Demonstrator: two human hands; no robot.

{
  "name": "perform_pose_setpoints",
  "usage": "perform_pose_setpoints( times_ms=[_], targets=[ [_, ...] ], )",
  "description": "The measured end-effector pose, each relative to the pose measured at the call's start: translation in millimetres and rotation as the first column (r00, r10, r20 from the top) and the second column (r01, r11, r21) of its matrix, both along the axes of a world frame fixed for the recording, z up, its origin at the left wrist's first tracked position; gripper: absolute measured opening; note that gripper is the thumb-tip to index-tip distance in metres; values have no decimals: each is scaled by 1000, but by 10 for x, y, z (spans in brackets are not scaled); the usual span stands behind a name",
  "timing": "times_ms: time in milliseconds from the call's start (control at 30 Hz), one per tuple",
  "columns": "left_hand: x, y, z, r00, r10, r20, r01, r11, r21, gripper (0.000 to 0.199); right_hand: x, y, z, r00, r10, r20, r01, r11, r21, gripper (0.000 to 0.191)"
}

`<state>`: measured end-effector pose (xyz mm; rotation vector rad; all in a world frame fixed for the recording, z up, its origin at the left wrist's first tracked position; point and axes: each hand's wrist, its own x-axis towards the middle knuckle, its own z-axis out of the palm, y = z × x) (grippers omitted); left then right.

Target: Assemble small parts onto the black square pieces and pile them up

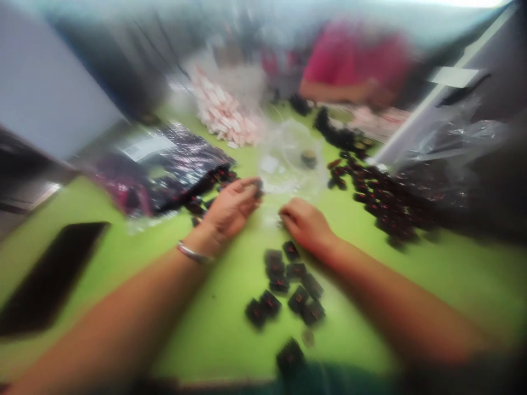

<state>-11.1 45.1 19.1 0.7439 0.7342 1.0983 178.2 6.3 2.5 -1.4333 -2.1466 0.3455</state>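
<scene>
Both forearms point(135, 291) forward, right fingers point(289, 213) curled

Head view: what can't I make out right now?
All in the head view:
Right hand: anything pinched, hidden by its curled grip.
Dark piece in left hand: shape, blurred and partly covered.
White label: print, blurred.
Dark slab: near corner, cut off by left edge.

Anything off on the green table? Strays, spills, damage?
One black piece sits near the near edge of the table, apart from the loose cluster, with a small round thing just beyond it. They look like strays. Nothing looks clearly broken, but blur hides fine damage.
</scene>
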Motion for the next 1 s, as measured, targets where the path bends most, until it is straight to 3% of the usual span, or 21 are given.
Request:
perform_pose_setpoints(
  times_ms=[133,400,500,633,700,1000],
  targets=[
    [14,-7,-22,1000,-8,-10,8,1000,-4,37,-52,-6,-13,970,-64,233,59,998,28,11],
    [45,-37,-11,999,-29,-40,29,1000,-2,40,-103,35,-34,932,-44,359,42,999,13,16],
    [44,-38,-31,999,-42,-33,41,999,-3,38,-91,41,-49,959,-35,280,18,998,66,13],
    [65,-79,-47,993,-113,-17,113,993,-17,35,-61,-1,5,998,-27,-50,37,974,222,13],
    [83,-112,-44,988,-153,-22,152,988,-25,36,-54,-38,44,990,13,-139,25,962,272,13],
    [108,-175,-62,979,-188,-84,188,982,-2,39,-57,-95,81,998,21,-57,-3,956,294,13]
  ],
)
